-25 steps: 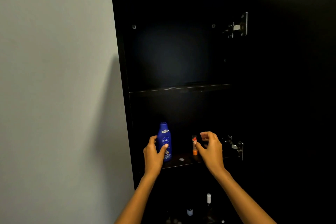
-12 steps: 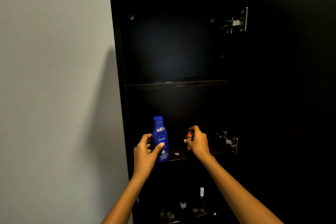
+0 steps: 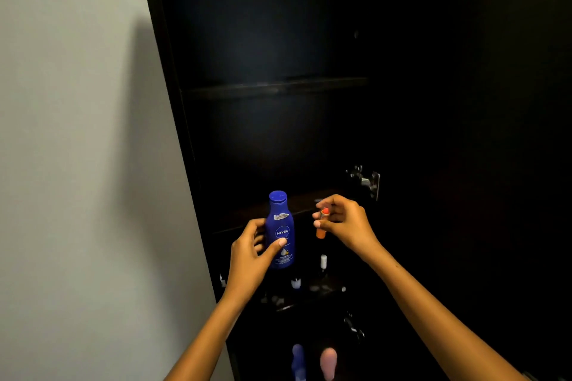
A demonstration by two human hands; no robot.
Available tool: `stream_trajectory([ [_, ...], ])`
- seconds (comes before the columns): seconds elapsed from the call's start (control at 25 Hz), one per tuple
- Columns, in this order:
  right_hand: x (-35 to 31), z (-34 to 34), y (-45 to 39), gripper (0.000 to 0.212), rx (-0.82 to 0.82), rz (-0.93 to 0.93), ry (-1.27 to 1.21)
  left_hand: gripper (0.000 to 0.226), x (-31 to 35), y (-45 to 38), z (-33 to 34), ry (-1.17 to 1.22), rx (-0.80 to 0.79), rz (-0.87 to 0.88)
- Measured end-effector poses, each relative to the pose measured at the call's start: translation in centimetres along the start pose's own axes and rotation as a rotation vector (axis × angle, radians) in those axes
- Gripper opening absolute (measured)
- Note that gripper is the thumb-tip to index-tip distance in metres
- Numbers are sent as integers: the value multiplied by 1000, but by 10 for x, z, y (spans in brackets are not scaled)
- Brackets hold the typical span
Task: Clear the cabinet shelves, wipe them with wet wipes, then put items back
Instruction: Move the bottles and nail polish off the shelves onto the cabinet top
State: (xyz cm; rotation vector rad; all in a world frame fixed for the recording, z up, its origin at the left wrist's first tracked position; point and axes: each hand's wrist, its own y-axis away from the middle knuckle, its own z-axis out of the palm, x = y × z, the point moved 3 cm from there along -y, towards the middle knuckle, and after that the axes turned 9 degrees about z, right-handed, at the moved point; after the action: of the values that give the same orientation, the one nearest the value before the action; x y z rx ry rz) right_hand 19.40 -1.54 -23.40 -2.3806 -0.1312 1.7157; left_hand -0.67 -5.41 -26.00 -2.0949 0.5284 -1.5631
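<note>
A tall black cabinet (image 3: 167, 40) stands open against a pale wall. My left hand (image 3: 247, 254) grips a blue Nivea lotion bottle (image 3: 280, 226), held upright just in front of the middle shelf (image 3: 297, 206). My right hand (image 3: 343, 223) pinches a small orange tube with a red cap (image 3: 322, 224), also off the shelf and to the right of the bottle. The upper shelf (image 3: 275, 88) is bare and dark.
The open cabinet door (image 3: 479, 133) fills the right side, with metal hinges (image 3: 366, 179) on its edge. A lower shelf holds several small bottles, one with a white cap (image 3: 323, 261). Further down stand a blue bottle (image 3: 297, 359) and a pink one (image 3: 328, 362).
My right hand has closed on the orange tube. Both hands have lifted their items off the middle shelf and drawn them toward me. The view has tilted down.
</note>
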Motion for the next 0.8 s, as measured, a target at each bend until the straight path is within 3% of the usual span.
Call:
stream_trajectory([
  [0.4, 206, 31, 95, 28, 49, 359, 119, 39, -102, 119, 57, 83, -234, -273],
  [0.6, 312, 56, 115, 23, 46, 526, 293, 43, -158, 166, 81, 75, -264, -459],
  [0.8, 362, 70, 108, 19, -55, 627, 435, 43, -189, 180, 95, 77, -263, -566],
])
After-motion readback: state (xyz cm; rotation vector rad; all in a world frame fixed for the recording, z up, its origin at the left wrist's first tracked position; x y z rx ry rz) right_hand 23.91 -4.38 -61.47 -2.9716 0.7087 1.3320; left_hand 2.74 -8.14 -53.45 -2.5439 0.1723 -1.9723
